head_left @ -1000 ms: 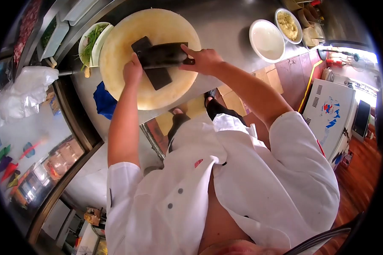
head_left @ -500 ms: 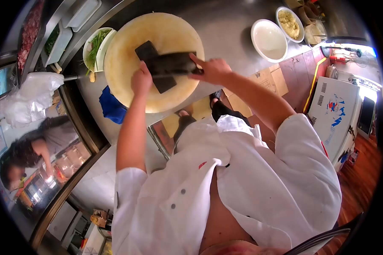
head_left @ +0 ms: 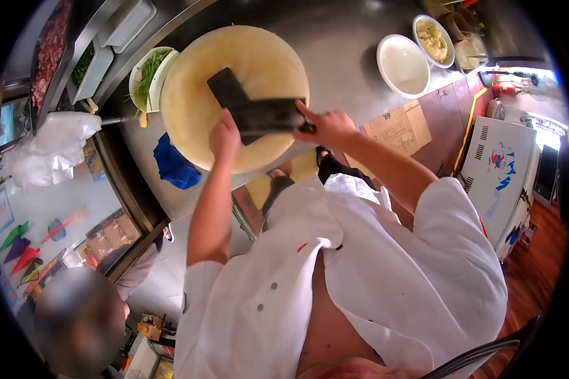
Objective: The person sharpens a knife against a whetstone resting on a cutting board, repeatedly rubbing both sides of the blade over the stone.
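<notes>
A dark cleaver (head_left: 269,116) lies across a black rectangular block that looks like a whetstone (head_left: 226,86), set at a slant on the round wooden chopping board (head_left: 190,120). My right hand (head_left: 330,129) is closed around the cleaver's handle. At the blade's other end, my left hand (head_left: 225,136) is closed on its edge, thumb on top. Blade and block overlap, and the lower part of the block is mostly hidden under the blade. The cleaver is slightly blurred.
A bowl of greens (head_left: 147,79) and a blue cloth (head_left: 174,163) sit left of the board. To the right are a white bowl (head_left: 403,66) and a bowl of pale mash (head_left: 432,42). A meat tray (head_left: 49,54) stands upper left. Another person's blurred head (head_left: 79,322) is at lower left.
Both hands have drawn the cleaver down along the block toward my body, baring more of the block's upper end. The other person has moved from behind the glass to the lower left.
</notes>
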A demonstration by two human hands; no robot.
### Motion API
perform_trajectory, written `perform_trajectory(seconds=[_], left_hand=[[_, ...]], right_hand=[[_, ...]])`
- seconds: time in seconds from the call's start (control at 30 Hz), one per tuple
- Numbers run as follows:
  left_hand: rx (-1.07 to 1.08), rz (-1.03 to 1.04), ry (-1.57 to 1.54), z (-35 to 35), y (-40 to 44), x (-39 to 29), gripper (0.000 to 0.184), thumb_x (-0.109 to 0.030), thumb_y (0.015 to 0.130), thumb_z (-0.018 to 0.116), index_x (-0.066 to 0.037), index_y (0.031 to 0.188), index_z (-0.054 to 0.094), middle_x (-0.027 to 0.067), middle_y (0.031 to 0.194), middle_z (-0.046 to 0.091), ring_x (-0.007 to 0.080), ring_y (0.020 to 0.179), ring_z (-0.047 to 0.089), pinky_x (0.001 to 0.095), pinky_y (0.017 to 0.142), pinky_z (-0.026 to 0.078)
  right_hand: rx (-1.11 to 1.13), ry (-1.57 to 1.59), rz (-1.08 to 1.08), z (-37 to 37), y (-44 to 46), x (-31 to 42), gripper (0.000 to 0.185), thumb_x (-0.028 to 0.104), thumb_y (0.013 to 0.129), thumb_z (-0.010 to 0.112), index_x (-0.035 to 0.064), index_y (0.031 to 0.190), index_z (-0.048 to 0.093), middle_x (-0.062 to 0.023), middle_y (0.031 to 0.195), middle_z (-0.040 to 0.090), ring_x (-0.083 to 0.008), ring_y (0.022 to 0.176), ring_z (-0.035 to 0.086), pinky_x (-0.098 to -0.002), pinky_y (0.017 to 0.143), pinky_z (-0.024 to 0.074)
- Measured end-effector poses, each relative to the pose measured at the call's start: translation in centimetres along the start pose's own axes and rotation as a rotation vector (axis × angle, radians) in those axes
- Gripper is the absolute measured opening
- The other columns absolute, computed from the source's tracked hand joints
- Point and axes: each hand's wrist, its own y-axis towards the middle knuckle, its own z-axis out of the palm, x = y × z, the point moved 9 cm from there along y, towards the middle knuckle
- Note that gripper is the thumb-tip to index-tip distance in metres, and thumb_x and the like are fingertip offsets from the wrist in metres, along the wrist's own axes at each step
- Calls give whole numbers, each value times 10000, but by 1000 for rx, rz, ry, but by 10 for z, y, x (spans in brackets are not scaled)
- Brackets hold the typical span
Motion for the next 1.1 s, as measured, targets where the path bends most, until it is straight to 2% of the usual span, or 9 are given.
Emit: perform_trajectory(seconds=[0.13,0.3,0.53,0.63,0.8,0.87,0.93,1.0,1.1], left_hand=[[56,10,66,6,-30,4,824,-572,1108,269,17,796,754,306,873,720,530,885,687,611,841,540],[-45,30,-1,-16,62,-2,821,-577,1106,280,25,809,752,303,886,723,524,894,686,616,825,532],[-43,65,-117,15,-37,23,818,-562,1108,295,47,790,739,331,861,703,540,865,677,611,812,531],[89,12,-77,10,-20,18,818,-559,1109,306,53,790,746,335,854,701,539,872,680,606,815,529],[12,-76,-266,-16,61,21,749,-513,1115,350,42,836,767,319,868,715,541,898,678,584,837,533],[-103,5,-297,-15,34,16,744,-507,1116,358,49,833,763,320,868,715,543,897,677,579,843,536],[-283,111,-319,1,-9,36,740,-504,1116,364,60,842,757,330,876,711,548,907,672,570,860,539],[-167,60,-286,-5,-38,32,748,-516,1118,350,70,881,750,353,893,698,552,918,663,573,863,529],[-48,-10,-250,-8,-41,35,762,-530,1119,335,78,911,744,371,901,687,555,921,657,579,861,517]], right_hand=[[75,-80,13,4,-24,1,938,747,931,579,281,1680,261,-95,1019,792,-337,1036,737,-440,932,566],[-76,-100,-54,-27,58,8,945,783,931,547,284,1680,259,-133,974,780,-371,992,727,-479,892,560],[98,-177,-17,3,-17,3,955,770,930,554,286,1689,235,-80,1025,796,-330,1028,742,-441,943,563],[53,-108,-27,3,1,-2,988,803,899,575,314,1688,234,-73,999,797,-341,949,754,-442,912,579],[-57,-169,-124,-36,79,20,955,808,920,528,281,1675,271,-122,991,787,-355,914,745,-468,859,575],[-113,-174,-164,-35,67,16,954,803,921,534,285,1677,268,-128,944,782,-351,902,746,-461,864,574],[53,-188,-110,-9,34,11,959,802,920,540,287,1680,263,-127,930,780,-348,899,747,-451,877,573],[193,-257,-76,0,7,15,962,807,921,532,291,1684,253,-138,934,775,-342,917,749,-445,892,568],[96,-223,-172,0,37,15,988,835,908,515,287,1686,251,-161,904,763,-349,912,748,-442,884,563]])
